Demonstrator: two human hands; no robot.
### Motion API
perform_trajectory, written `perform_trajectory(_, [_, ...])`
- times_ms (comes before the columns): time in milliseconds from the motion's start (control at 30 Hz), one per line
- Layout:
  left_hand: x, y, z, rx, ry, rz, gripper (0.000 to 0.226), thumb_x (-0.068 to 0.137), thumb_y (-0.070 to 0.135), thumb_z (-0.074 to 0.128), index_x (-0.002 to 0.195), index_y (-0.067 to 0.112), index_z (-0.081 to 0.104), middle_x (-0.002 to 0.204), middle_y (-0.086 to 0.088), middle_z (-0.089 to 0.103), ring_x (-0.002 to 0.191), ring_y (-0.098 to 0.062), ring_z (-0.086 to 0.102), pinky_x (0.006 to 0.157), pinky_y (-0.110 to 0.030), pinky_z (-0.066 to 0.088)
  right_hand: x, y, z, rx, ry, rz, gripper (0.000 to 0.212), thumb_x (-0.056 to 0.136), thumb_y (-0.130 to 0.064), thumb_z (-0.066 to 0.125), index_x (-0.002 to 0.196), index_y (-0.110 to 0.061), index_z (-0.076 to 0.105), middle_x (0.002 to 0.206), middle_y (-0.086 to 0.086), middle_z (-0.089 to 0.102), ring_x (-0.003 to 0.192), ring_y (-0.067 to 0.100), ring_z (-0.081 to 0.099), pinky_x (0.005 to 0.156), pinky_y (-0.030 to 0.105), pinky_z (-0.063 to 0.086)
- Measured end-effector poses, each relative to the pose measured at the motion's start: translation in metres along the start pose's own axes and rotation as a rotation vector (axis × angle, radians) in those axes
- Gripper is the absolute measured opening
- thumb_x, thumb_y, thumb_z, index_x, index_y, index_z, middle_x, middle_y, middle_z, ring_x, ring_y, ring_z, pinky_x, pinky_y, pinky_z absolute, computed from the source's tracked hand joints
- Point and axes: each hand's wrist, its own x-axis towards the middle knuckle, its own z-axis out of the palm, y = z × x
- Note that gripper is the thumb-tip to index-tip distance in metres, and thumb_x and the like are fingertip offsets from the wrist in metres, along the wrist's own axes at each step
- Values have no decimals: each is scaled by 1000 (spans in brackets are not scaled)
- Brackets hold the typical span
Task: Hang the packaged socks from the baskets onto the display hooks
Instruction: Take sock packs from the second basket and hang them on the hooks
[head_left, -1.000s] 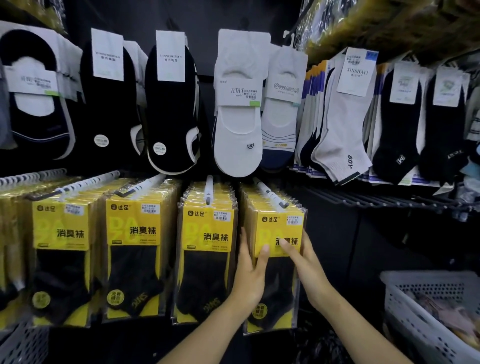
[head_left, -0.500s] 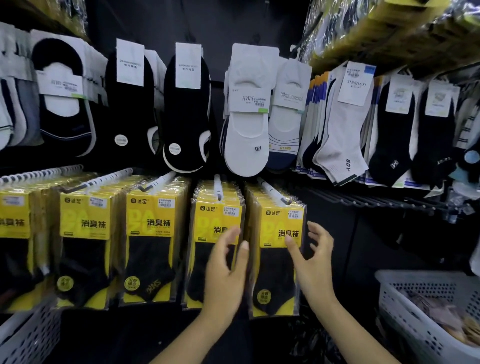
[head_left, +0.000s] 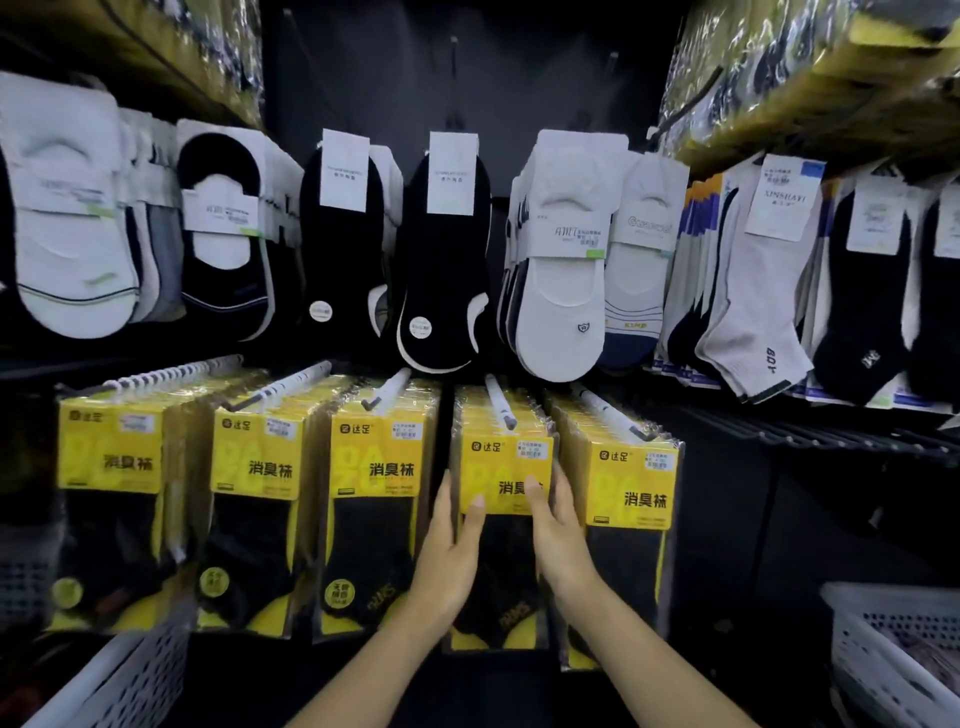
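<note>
From my station I see the front sock pack (head_left: 498, 467), black ankle socks in clear plastic behind a yellow card, hanging on the fourth white-sleeved metal display hook (head_left: 501, 402) from the left in the lower row, at the head of a full stack of the same packs. My operator's left hand (head_left: 447, 566) grasps its left edge, thumb laid on the yellow card, the other fingers running up along the side. The right hand (head_left: 558, 540) grasps the right edge the same way: thumb on the front, fingers tucked into the gap beside the fifth stack (head_left: 631, 483). The third stack (head_left: 379, 467) hangs just beside the left hand.

Above, a row of loose no-show socks hangs on card bands, black pairs (head_left: 441, 270) in the middle and white pairs (head_left: 561, 291) to their right. A white perforated plastic basket (head_left: 872, 649) stands at the lower right, its contents blurred, and another white basket (head_left: 140, 670) stands at the lower left.
</note>
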Motion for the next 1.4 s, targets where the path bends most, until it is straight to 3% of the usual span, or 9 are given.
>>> perform_trajectory(133, [-4, -7, 3, 43, 22, 44, 75, 83, 65, 35, 149, 40, 8, 153, 20, 22, 132, 7, 21, 105, -18, 20, 5, 4, -2, -10, 8, -41, 55, 97, -44, 42, 149, -34, 25, 145, -13, 42, 127, 2, 39, 100, 22, 32])
perform_trajectory(467, [26, 0, 8, -7, 14, 20, 68, 97, 38, 43, 151, 28, 3, 155, 6, 26, 140, -10, 26, 115, -29, 23, 31, 8, 4, 25, 53, -44, 53, 93, -50, 42, 142, -32, 35, 122, -20, 51, 121, 3, 46, 89, 14, 35])
perform_trajectory(633, [18, 5, 10, -42, 47, 31, 67, 97, 32, 46, 151, 24, 7, 153, 3, 30, 139, -11, 29, 114, -29, 26, 27, 0, 5, -42, 87, -43, 57, 97, -46, 40, 149, -25, 28, 143, -5, 45, 127, 8, 42, 103, 26, 34])
perform_trajectory(800, [-11, 11, -5, -6, 67, 92, 76, 84, 54, 48, 149, 34, 13, 153, 15, 22, 140, -5, 22, 114, -29, 24, 0, -17, 5, -203, 153, -199, 68, 96, -45, 40, 153, -25, 10, 159, -10, 15, 145, 6, 15, 116, 27, 18])
perform_trajectory(967, [-20, 20, -56, 73, 222, 223, 61, 84, 55, 45, 141, 41, 29, 142, 20, 36, 129, 2, 36, 99, -19, 31, -26, -29, 20, -255, 194, -425, 39, 97, -30, 48, 135, -32, 39, 134, -24, 38, 125, -15, 32, 107, 18, 29])
perform_trajectory(1067, [-12, 17, -88, 110, 331, 209, 59, 90, 45, 47, 144, 37, 25, 147, 13, 30, 134, -5, 32, 105, -28, 32, -33, -31, 42, -231, 82, -356, 26, 97, -30, 48, 123, -35, 45, 121, -20, 49, 114, -11, 44, 100, 20, 41])
perform_trajectory(1167, [-1, 10, -110, 160, 331, 109, 65, 94, 40, 46, 150, 28, 15, 156, 5, 16, 143, -15, 19, 116, -40, 25, -29, -29, 71, -156, -104, -189, 44, 96, -38, 47, 138, -32, 36, 140, -16, 42, 131, 1, 40, 98, 11, 34])
perform_trajectory(1267, [8, 0, -118, 170, 245, 57, 67, 95, 44, 43, 151, 25, 13, 158, 4, 14, 145, -15, 14, 117, -38, 19, -15, -24, 97, -71, -157, -4, 68, 93, -48, 48, 151, -29, 18, 156, -9, 23, 143, 11, 24, 110, 27, 26])
perform_trajectory(1400, [19, -6, -122, 67, 132, 5, 72, 89, 51, 44, 151, 26, 17, 153, 5, 31, 139, -13, 30, 114, -34, 27, 7, -15, 117, 43, -122, 133, 81, 87, -59, 49, 152, -33, 10, 159, -4, 18, 145, 20, 20, 114, 40, 24])
